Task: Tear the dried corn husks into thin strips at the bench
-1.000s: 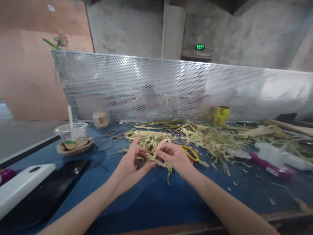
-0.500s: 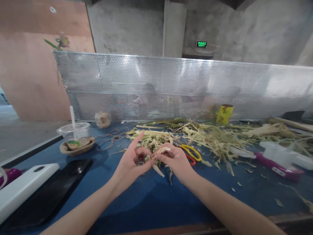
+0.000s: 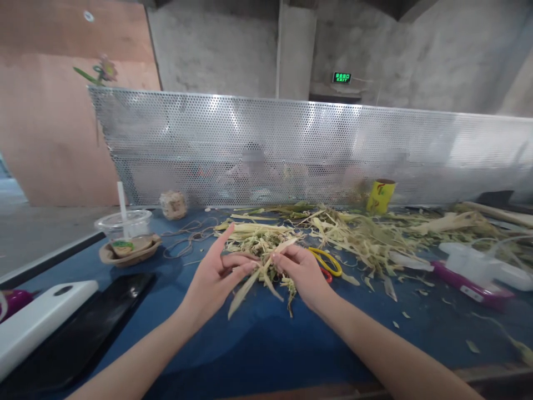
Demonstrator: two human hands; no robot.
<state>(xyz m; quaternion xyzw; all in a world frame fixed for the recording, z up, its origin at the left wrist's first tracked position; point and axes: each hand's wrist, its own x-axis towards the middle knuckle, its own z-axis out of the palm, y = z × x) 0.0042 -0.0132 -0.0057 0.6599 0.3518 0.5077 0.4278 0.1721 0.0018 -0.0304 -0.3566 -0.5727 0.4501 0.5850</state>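
Note:
Near the middle of the blue table, my left hand pinches the pale dried plant strips between thumb and fingers, its index finger raised. Close by on the right, my right hand grips a pale strip that slants up between its thumb and fingers. The strips cross between both hands, and loose ends hang toward the table. Behind them lies a heap of dried plant pieces. Scissors with yellow and red handles lie just right of my right hand, partly hidden.
At left are a lidded cup in a cardboard holder, a white device and a black phone. Plant scraps, a yellow roll and a purple-and-white power strip lie right. A perforated metal screen stands behind.
My hands have moved slightly apart. A long pale strip now hangs down by my left hand, and the strip at my right hand points up and to the right.

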